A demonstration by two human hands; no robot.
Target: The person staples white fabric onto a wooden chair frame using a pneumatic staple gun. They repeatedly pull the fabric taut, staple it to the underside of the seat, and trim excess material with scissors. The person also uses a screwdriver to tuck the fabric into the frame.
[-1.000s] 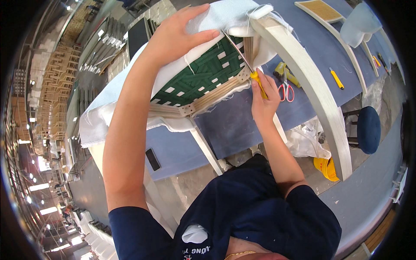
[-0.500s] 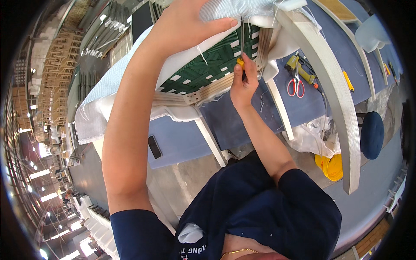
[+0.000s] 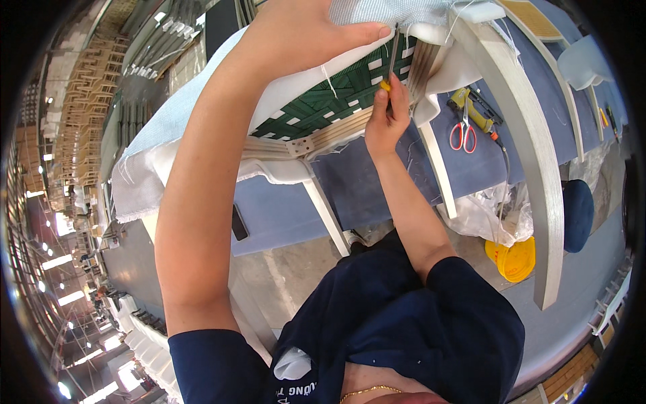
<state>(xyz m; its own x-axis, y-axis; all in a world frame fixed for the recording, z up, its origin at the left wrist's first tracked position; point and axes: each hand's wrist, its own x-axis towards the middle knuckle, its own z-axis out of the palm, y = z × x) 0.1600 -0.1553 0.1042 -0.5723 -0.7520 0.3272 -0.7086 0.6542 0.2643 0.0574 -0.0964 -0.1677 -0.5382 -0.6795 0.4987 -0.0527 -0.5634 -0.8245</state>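
Right hand (image 3: pixel 389 124) clamps yellow-handled tool (image 3: pixel 393 60), tip at fabric's (image 3: pixel 175 118) edge. My left hand (image 3: pixel 309 40) lies on fabric, fingers hidden, can't tell if pinching. Chair (image 3: pixel 540 182) near table's (image 3: pixel 282 215) near edge. Webbing (image 3: pixel 323 101) on; fabric's frayed left corner loose, seemingly unfastened.

To your right, red-handled scissors (image 3: pixel 464 122) lie just beside a yellow-green power tool (image 3: pixel 479 119) on the blue bench (image 3: pixel 488 161); crumpled clear plastic (image 3: pixel 479 214) and a yellow bucket (image 3: pixel 517 262) sit lower, near a dark blue seat (image 3: pixel 577 215). To your left you have a black phone (image 3: pixel 239 224) and, far off, piled wooden frames (image 3: pixel 84 124).
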